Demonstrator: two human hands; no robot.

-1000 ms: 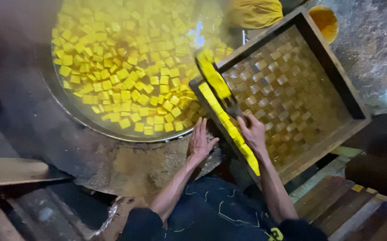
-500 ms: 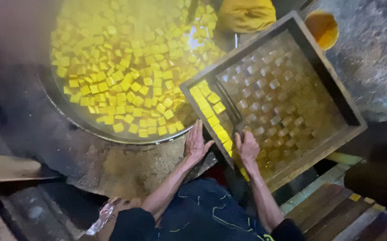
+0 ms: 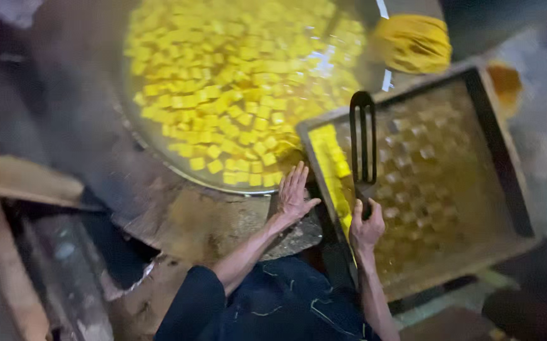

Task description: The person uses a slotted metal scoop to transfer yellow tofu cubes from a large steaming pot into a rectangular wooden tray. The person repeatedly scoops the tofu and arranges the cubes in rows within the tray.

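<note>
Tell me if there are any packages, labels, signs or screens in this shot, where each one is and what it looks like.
None in view: no package, label, sign or screen shows. There is only a round pan of yellow cubes, a rectangular dark-rimmed tray, and a slotted dark spatula held in the right hand; the left hand rests open at the pan's edge.

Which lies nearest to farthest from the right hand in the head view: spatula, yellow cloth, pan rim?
1. Spatula: gripped in the right hand, over the tray.
2. Pan rim: to the left, beyond the left hand.
3. Yellow cloth: far top, above the tray.
</note>
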